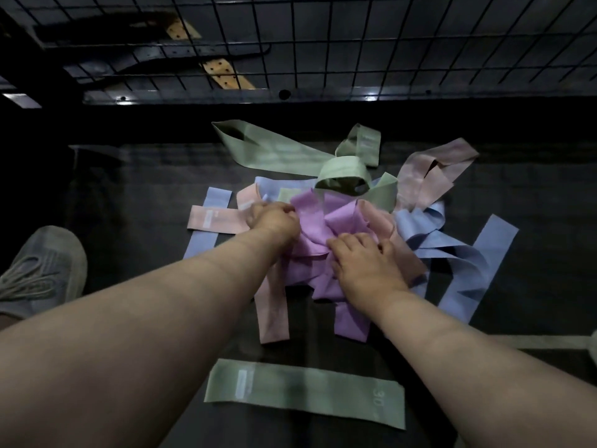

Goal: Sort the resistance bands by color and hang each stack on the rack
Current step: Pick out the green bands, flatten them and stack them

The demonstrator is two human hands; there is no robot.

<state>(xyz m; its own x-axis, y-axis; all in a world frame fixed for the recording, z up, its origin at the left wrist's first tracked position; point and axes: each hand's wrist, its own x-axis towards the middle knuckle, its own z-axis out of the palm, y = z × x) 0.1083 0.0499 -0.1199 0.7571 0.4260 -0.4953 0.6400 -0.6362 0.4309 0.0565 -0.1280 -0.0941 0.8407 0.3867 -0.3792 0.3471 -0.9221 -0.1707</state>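
Observation:
A mixed pile of resistance bands lies on a dark mat (135, 221). Purple bands (315, 221) fill the middle, pink bands (213, 219) stick out left and back right, blue bands (465, 266) spread right, green bands (274, 150) sit at the back. One green band (303, 392) lies flat alone near me. My left hand (274, 218) grips the purple bands at the pile's left side. My right hand (361, 260) rests palm down on the purple bands with its fingers curled into them.
A black wire grid rack (355, 37) stands behind the mat, with dark belts and tan perforated straps (226, 74) seen through it. A grey shoe (38, 266) is at the left edge of the mat.

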